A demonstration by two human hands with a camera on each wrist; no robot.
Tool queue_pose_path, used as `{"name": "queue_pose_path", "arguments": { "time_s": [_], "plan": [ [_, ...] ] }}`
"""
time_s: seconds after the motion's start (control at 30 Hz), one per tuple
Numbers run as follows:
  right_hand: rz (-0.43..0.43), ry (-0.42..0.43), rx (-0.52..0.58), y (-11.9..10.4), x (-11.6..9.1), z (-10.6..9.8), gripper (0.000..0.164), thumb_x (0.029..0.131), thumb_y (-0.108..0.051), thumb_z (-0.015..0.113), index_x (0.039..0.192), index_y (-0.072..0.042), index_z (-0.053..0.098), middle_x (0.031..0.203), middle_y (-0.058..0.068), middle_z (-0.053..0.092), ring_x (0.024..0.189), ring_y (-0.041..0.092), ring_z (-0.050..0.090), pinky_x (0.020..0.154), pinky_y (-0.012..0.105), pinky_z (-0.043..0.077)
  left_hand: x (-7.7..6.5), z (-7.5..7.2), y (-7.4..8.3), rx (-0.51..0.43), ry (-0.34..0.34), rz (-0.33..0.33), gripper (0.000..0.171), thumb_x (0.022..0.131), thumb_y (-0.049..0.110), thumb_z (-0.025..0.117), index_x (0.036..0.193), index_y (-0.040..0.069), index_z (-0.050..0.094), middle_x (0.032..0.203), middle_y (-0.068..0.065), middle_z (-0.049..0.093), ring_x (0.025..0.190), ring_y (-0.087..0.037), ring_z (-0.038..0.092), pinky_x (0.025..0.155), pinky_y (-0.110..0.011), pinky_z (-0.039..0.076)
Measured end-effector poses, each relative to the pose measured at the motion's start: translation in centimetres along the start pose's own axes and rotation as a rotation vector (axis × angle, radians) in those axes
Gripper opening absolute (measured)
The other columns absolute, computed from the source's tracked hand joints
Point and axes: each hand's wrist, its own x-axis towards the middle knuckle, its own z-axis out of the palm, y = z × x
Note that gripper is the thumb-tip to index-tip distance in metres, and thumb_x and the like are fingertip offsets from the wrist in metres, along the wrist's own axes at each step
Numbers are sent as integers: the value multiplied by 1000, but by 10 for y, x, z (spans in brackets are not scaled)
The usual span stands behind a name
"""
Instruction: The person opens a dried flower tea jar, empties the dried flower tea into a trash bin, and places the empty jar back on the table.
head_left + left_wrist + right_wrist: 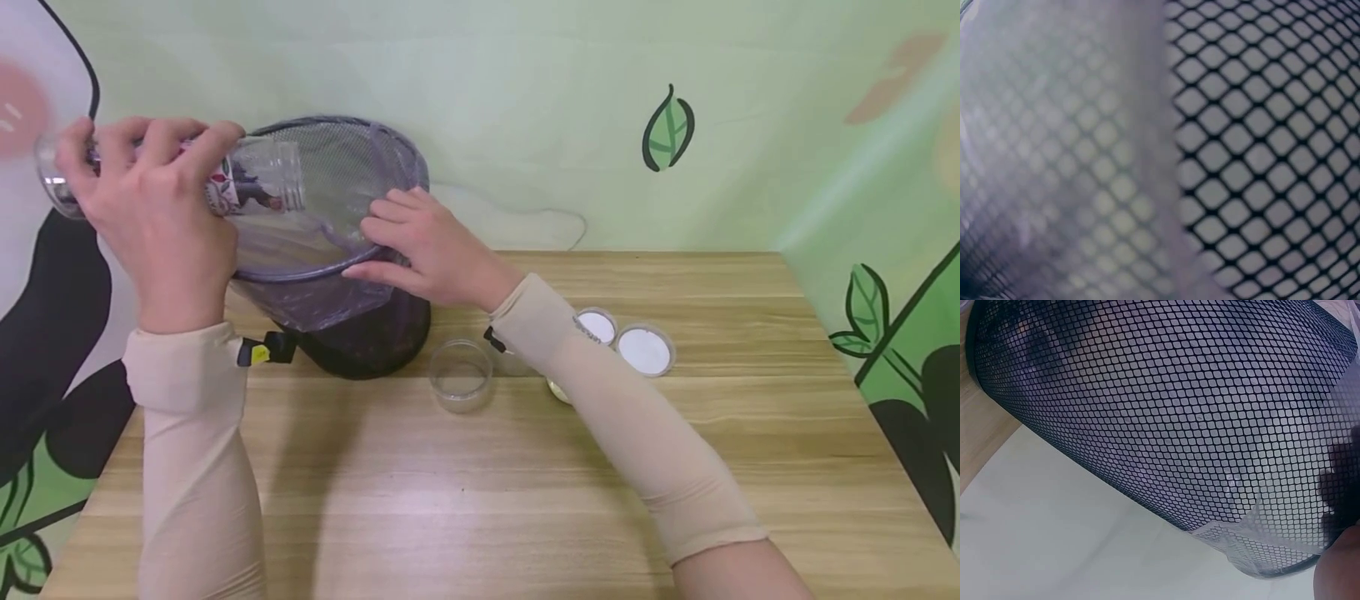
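In the head view my left hand (161, 200) grips a clear bottle (266, 171) with a printed label, fingers wrapped over its top side. The bottle lies about level, its uncapped mouth over the opening of a mesh trash bin (360, 342). A thin translucent bag (322, 304) lines the bin and folds over its rim. My right hand (420, 242) grips the near right part of the rim, the thumb along the edge. The bin leans toward me. Both wrist views are filled by the bin's dark mesh (1266, 125) and bag; at the right wrist view's edge, part of a hand (1341, 565) shows.
A small clear round container (460, 379) stands on the wooden table (420, 517) right of the bin. Two round items with white faces (645, 350) sit beyond my right forearm, which partly hides a yellowish item (557, 392). A printed backdrop (525, 100) hangs behind.
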Motion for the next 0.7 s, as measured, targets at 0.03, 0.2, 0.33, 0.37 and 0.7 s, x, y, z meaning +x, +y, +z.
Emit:
{"name": "queue_pose_path", "arguments": {
  "time_s": [0.03, 0.2, 0.33, 0.37, 0.7],
  "plan": [
    [2, 0, 0, 0, 0, 0, 36, 96, -41, 72, 92, -6, 62, 84, 3, 53, 86, 23, 46, 80, 32, 35, 0, 0, 0, 3, -1, 2, 88, 67, -25, 31, 121, 27, 76, 116, -12, 76, 119, -39, 57, 123, -52, 20],
    [7, -7, 6, 0, 0, 0, 36, 96, -41, 71, 93, -6, 63, 85, 3, 53, 86, 23, 46, 80, 33, 35, 1, 0, 1, 0, 1, 5, 87, 67, -25, 29, 120, 26, 76, 115, -12, 76, 119, -39, 58, 123, -52, 20],
    [9, -12, 11, 0, 1, -1, 35, 97, -40, 71, 94, -6, 63, 84, 3, 52, 86, 23, 45, 80, 33, 34, 2, 0, 1, -4, 7, 3, 90, 63, -25, 28, 120, 27, 77, 114, -12, 76, 117, -39, 58, 123, -51, 21],
    [9, -12, 11, 0, 1, -1, 35, 97, -40, 70, 94, -6, 63, 84, 3, 52, 85, 23, 45, 80, 33, 34, 2, 0, 1, -4, 8, 4, 90, 63, -25, 28, 119, 27, 77, 114, -12, 76, 117, -39, 58, 123, -51, 21],
    [5, 1, 4, -1, 0, -2, 37, 96, -41, 72, 91, -5, 62, 84, 3, 52, 85, 23, 46, 79, 33, 34, 1, -1, 1, 3, -22, 41, 82, 70, -24, 38, 122, 26, 77, 115, -13, 76, 117, -39, 58, 124, -50, 21]
  ]
}}
